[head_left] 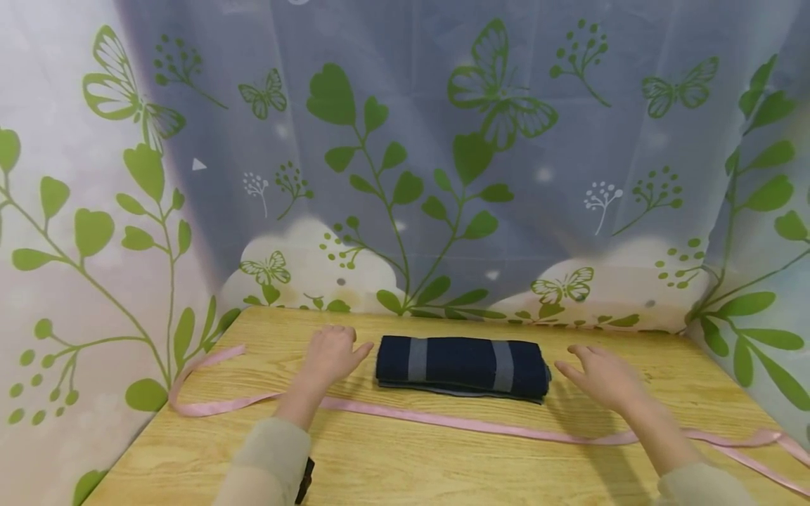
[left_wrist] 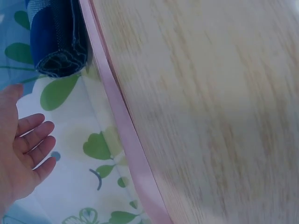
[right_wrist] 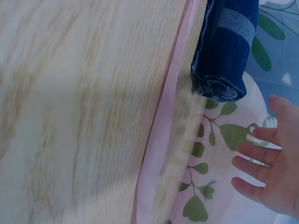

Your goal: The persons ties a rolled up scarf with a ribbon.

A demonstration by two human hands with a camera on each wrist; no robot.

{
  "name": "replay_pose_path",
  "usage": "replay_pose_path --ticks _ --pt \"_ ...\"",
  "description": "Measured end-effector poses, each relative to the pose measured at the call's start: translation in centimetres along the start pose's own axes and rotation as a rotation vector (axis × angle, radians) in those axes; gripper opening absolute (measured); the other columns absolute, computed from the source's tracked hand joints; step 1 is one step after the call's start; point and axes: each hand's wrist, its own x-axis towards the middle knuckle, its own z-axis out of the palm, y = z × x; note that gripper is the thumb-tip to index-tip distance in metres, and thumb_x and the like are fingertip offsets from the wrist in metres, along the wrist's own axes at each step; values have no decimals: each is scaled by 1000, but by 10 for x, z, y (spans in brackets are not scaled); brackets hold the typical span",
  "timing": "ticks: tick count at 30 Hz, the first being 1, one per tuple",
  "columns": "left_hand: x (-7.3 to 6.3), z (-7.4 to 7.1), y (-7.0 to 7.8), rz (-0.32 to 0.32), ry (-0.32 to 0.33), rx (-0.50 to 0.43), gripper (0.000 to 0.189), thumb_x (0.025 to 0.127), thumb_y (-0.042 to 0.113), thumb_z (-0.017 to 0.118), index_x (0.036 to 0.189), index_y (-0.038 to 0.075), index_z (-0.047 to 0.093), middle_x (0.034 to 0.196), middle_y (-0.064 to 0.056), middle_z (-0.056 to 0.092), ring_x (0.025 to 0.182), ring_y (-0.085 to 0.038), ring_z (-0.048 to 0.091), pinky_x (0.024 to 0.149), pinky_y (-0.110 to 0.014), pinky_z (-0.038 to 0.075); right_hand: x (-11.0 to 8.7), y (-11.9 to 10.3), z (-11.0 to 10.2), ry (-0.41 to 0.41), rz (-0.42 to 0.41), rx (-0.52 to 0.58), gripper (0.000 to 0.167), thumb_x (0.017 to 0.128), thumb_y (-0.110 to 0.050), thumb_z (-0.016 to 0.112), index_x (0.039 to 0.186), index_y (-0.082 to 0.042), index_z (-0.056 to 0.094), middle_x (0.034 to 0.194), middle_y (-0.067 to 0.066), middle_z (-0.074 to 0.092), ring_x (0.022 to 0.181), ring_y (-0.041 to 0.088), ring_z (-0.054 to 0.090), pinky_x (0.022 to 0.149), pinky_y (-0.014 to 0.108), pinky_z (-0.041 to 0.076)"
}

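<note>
A dark blue cloth with grey stripes (head_left: 462, 367), rolled into a bundle, lies on the wooden table in the head view. Its coiled end shows in the left wrist view on the rolled cloth (left_wrist: 60, 42). To its left is my left hand (head_left: 332, 355), apart from it, fingers loosely extended and nothing held. My right hand (head_left: 598, 379) is off the roll's right end, also holding nothing, its fingers spread in the right wrist view. A long pink ribbon (head_left: 443, 420) runs across the table on the near side of the roll, passing below both forearms.
The wooden table (head_left: 405, 467) fills the lower part of the head view. Behind it and at both sides hangs a curtain (head_left: 405, 211) printed with green leaves and butterflies. A small dark object (head_left: 305, 481) shows beside the left sleeve.
</note>
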Motion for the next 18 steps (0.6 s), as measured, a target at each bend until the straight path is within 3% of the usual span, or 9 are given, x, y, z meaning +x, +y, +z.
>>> replay_pose_path --ticks 10,14,18 --pt "3 2 5 -10 -43 -52 41 91 43 54 95 3 60 78 -6 58 68 -23 55 61 -35 45 5 -8 3 17 -4 47 67 93 -50 45 125 9 49 122 33 49 109 50 45 81 59 40" --pt "5 3 6 -4 -54 -41 41 91 44 53 94 3 60 77 -6 57 67 -23 56 61 -36 46 6 -12 4 28 -3 77 61 93 -43 50 125 9 49 122 33 49 109 50 46 83 59 40" --pt "5 4 7 2 -60 -28 44 92 45 52 100 2 60 85 -9 61 76 -27 59 67 -39 47 7 -14 4 30 2 94 60 93 -41 51 127 9 48 123 33 49 110 50 46 82 60 40"
